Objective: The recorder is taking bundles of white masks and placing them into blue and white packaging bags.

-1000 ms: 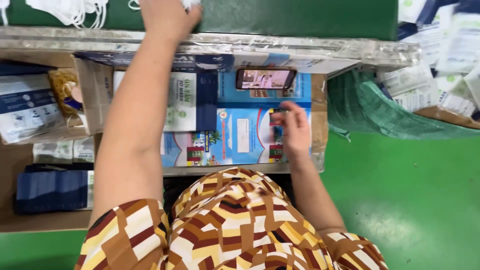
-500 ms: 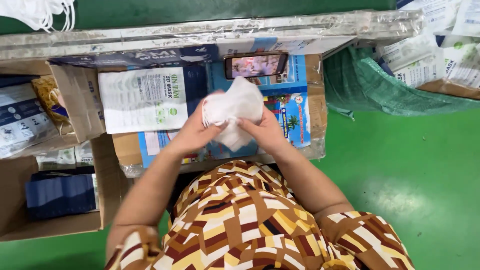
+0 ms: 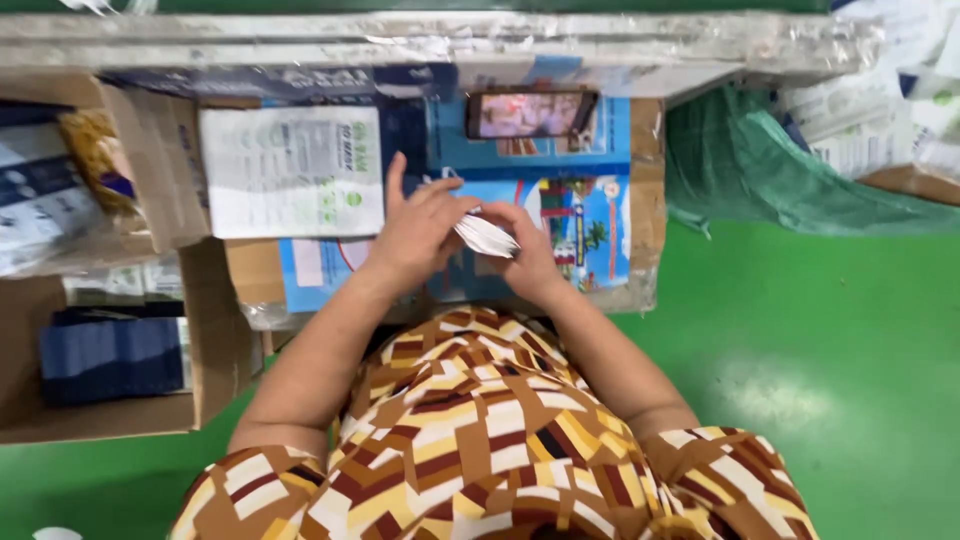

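Masks (image 3: 487, 236): white stack, pinched edge-on between left hand (image 3: 418, 232) and right hand (image 3: 530, 262), held above the surface (image 3: 610, 200). Risk: stack may fan and slip, being gripped by fingertips only.

Both hands meet over the counter (image 3: 640, 180): left hand (image 3: 415, 235) and right hand (image 3: 530, 255) pinch a thin white stack of masks (image 3: 485, 235) between them, a phone (image 3: 530, 113) lying just beyond.
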